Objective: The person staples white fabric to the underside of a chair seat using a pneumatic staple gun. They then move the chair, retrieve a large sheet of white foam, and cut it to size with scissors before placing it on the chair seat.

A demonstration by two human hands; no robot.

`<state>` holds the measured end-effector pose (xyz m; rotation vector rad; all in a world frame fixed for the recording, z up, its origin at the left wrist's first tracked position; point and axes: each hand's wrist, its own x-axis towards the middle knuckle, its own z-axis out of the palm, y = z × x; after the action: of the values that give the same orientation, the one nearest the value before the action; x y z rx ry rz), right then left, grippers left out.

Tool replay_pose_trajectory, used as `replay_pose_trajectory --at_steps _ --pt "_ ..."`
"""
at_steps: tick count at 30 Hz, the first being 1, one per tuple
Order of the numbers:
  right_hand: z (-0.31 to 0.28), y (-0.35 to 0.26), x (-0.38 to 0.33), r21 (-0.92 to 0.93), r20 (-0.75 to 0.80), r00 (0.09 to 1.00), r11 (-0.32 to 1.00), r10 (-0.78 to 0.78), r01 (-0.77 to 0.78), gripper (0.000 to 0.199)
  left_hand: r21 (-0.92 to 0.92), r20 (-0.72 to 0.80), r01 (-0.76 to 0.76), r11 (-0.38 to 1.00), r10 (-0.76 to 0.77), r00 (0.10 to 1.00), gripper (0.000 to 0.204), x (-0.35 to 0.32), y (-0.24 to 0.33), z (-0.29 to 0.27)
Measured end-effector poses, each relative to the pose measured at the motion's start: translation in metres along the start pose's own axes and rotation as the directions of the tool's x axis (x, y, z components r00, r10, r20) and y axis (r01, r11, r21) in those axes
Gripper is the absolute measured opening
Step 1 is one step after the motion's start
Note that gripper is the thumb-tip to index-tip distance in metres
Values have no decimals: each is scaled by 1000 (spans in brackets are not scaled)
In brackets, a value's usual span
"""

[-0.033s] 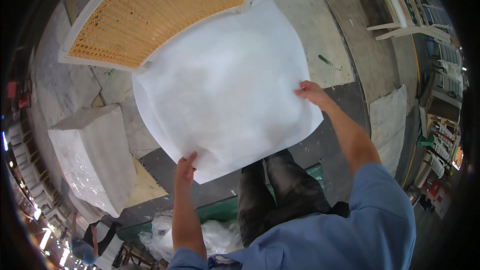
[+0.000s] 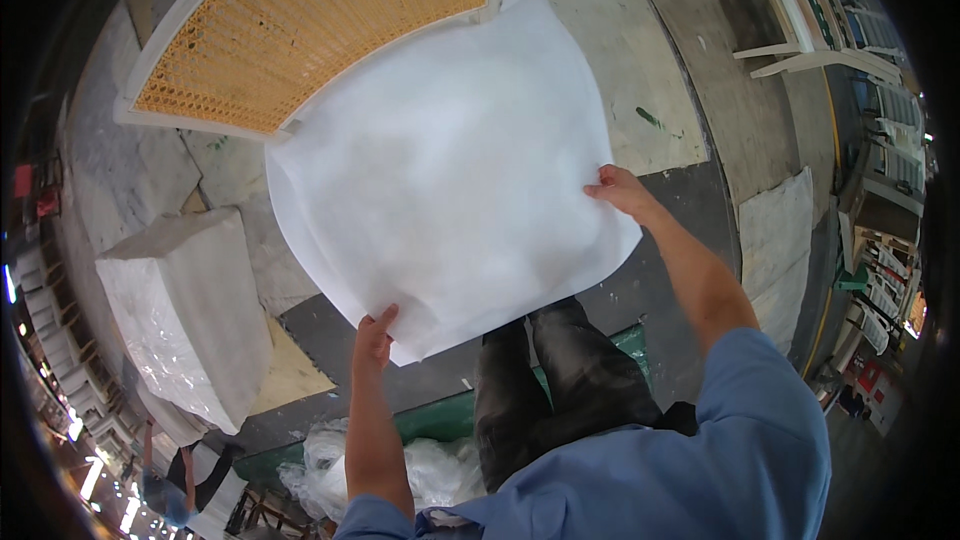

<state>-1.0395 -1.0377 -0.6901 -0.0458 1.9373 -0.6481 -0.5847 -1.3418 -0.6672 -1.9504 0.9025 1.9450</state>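
A large white packing sheet (image 2: 450, 180) spreads out in front of me, smooth with soft dents. My left hand (image 2: 376, 332) pinches its near left edge, thumb on top. At the right edge, my right hand (image 2: 618, 190) grips the sheet between thumb and fingers. The far side of the sheet meets a curved white frame panel with yellow woven cane (image 2: 330, 30); whether the sheet runs under the frame, I cannot tell.
A box-like bundle in clear plastic wrap (image 2: 190, 310) stands at the left. Crumpled clear plastic (image 2: 430, 472) lies near my legs. White chair frames (image 2: 800, 20) stand at the far right. Another person (image 2: 175, 485) is at the lower left.
My right hand and the sheet's right edge have shifted slightly left. My left hand has moved a touch to the right. The cane panel looks almost unmoved.
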Motion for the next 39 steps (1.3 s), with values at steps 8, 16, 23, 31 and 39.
replay_pose_trajectory --at_steps 8,16,23,31,39 --pt "-1 14 -45 450 -295 955 885 23 118 54 -183 -62 -294 938 287 956 45 -27 -2 -31" --pt "9 44 -44 320 -265 964 943 -2 90 43 -90 -113 -271 958 260 959 44 5 -30 -17" --pt "20 58 -62 216 -216 970 974 112 -65 46 201 21 -167 965 167 986 43 0 -49 -42" --pt "31 81 -59 211 -244 970 977 22 31 39 208 79 -252 945 241 967 35 3 -61 -53" --pt "29 71 -79 199 -269 951 975 155 -103 36 323 -24 -115 939 130 991 31 -2 -63 -62"
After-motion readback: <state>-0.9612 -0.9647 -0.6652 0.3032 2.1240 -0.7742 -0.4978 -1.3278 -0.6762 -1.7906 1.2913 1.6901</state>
